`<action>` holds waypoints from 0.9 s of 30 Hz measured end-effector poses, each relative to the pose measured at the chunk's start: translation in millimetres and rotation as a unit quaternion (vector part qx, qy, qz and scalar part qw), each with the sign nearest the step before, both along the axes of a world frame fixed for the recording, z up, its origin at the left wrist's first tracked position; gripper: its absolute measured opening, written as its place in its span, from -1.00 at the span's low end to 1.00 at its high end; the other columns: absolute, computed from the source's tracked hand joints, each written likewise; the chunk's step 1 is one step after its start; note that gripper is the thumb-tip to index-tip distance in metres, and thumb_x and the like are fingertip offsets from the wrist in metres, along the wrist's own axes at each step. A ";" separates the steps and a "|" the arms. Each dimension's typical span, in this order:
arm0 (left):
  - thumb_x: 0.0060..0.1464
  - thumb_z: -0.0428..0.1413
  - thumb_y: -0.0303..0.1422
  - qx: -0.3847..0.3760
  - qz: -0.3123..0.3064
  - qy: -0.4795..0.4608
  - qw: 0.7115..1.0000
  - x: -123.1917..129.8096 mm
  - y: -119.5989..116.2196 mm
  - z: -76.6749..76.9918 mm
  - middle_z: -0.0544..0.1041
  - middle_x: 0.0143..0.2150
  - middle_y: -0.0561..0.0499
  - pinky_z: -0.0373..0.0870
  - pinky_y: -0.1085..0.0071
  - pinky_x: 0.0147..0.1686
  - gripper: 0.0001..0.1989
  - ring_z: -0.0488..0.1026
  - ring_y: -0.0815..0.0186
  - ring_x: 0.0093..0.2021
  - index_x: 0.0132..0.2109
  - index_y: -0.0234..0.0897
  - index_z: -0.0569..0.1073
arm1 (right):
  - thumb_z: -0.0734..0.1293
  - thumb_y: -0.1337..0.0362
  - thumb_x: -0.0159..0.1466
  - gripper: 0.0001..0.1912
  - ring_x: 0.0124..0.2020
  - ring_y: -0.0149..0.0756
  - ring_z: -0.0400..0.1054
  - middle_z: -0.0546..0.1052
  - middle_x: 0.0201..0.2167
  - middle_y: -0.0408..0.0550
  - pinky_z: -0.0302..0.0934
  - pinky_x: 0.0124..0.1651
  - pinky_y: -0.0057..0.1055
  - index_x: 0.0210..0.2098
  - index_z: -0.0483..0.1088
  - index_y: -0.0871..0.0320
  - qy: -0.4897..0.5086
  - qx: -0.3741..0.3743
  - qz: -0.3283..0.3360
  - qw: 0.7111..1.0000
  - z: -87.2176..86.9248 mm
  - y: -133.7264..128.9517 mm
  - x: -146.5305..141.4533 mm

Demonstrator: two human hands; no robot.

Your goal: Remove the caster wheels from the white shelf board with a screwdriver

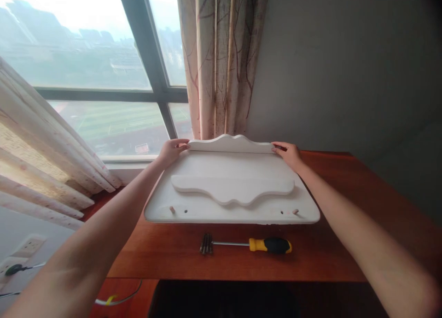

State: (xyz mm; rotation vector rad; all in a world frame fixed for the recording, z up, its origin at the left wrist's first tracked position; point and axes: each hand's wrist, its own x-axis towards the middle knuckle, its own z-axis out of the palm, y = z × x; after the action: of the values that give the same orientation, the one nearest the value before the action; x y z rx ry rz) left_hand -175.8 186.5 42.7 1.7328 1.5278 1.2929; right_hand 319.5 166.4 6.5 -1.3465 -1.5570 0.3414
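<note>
A white board (221,163) with rounded corners lies on the brown table. Along its far edge stands a white wavy-edged panel (231,144). My left hand (171,151) pinches the panel's left end, and my right hand (288,153) pinches its right end. A second wavy panel (233,189) lies flat across the middle of the board. Near the board's front edge, a wooden dowel (172,210) sticks up beside a dark hole on the left, and another dowel (295,212) leans beside a hole on the right.
Several dark screws (206,244) lie side by side on the brown table (165,258), in front of the board. The tip of a yellow and black screwdriver (271,245) points at them. Behind are a window, curtains (221,60) and a grey wall; sockets are at lower left.
</note>
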 end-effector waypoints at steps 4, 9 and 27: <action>-0.10 0.27 0.02 0.015 0.002 -0.025 1.000 1.3 0.3 -0.5 0.51 -0.42 0.00 0.23 0.43 -0.40 -0.40 0.29 0.37 -0.45 -0.01 -0.33 0.63 | 0.34 -0.13 0.23 -0.46 -0.24 -0.22 0.41 0.61 -0.10 0.04 0.32 -0.14 -0.27 0.00 0.57 0.12 0.007 0.044 -0.013 0.999 17.8 2.7 -6.7; -0.09 0.25 0.05 0.024 0.013 -0.030 0.999 -1.0 -6.8 1.3 0.45 -0.45 0.02 0.16 0.44 -0.46 -0.35 0.23 0.40 -0.50 0.02 -0.35 0.61 | 0.41 -0.07 0.18 -0.55 -0.24 -0.24 0.41 0.60 -0.10 0.00 0.31 -0.13 -0.29 -0.09 0.60 0.08 -0.027 0.056 0.024 0.998 48.8 -2.8 -8.7; 0.04 0.25 -0.16 0.128 -0.073 0.278 0.949 -8.7 -63.1 16.6 0.66 -0.14 -0.05 0.41 0.30 -0.15 -0.71 0.52 0.15 -0.21 -0.11 -0.13 0.66 | 0.37 0.32 0.16 -0.83 -0.38 -0.26 0.43 0.58 -0.16 -0.03 0.35 -0.24 -0.29 -0.25 0.56 0.06 -0.183 0.034 0.052 0.981 25.5 -80.6 2.4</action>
State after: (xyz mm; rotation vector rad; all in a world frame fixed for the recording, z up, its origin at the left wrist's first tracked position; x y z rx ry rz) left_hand -184.5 123.3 59.3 2.4867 1.5161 1.0080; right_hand 321.9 85.7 32.0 -1.3298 -1.9304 0.1042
